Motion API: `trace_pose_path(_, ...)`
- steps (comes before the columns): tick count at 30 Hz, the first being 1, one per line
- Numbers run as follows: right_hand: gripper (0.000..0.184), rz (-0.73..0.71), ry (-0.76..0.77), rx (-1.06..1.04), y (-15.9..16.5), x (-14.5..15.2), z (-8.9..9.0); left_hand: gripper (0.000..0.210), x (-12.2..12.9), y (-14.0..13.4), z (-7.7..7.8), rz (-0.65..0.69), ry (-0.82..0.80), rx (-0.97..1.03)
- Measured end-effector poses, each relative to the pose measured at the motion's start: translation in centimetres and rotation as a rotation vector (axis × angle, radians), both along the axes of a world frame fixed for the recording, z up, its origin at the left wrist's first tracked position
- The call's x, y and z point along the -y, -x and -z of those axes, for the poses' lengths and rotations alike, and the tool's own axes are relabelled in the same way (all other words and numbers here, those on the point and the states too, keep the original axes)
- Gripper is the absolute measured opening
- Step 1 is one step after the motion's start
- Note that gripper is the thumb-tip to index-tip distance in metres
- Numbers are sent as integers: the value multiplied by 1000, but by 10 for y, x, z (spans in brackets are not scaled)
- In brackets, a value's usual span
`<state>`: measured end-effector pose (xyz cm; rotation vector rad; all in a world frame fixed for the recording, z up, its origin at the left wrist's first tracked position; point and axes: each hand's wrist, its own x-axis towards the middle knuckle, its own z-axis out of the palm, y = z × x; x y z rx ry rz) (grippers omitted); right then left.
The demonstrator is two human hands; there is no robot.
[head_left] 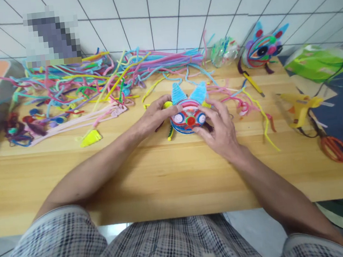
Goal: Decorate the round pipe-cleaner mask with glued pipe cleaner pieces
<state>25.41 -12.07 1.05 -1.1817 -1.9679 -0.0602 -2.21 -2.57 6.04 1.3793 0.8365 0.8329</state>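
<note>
A pipe-cleaner animal mask (186,127) is held between both my hands above the middle of the wooden table. It has two blue pointed ears, white button-like eyes with blue rims and a round red nose. My left hand (158,115) grips its left edge, thumb lying across the front near the eye. On the other side, my right hand (220,125) has its fingers along the right edge and its thumb at the bottom. Yellow fuzzy bits show beside the ears, and a dark strand with a yellow tip hangs below. The mask's back is hidden.
Many coloured pipe cleaners (164,59) lie heaped along the tiled wall. A similar finished-looking mask (263,49) stands back right, near a yellow craft knife (254,83). At right are a yellow glue gun (301,106) and orange-handled scissors (334,148). A yellow fuzzy piece (91,137) lies left.
</note>
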Motion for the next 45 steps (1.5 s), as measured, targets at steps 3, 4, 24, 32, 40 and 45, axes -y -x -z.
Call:
trace_pose_path(3, 61, -6, -14, -22, 0, -1, 0, 58, 4, -3, -5, 3, 31, 38)
trace_pose_path(4, 60, -12, -11, -35, 0, -1, 1, 59, 5, -4, -6, -3, 38, 51)
trace_pose_path(24, 62, -32, 115, -99, 0, -3, 1, 61, 10, -7, 10, -21, 104, 117)
trace_pose_path(32, 55, -62, 61, -132, 5, 3, 3, 57, 15, -8, 6, -47, 59, 78)
trace_pose_path(40, 56, -4, 88, -100, 12, 7, 8, 68, 19, -3, 9, -13, 128, 122)
trace_pose_path(45, 56, 19, 72, -67, 7, 10, 8, 122, 17, 3, 46, 67, -41, 204)
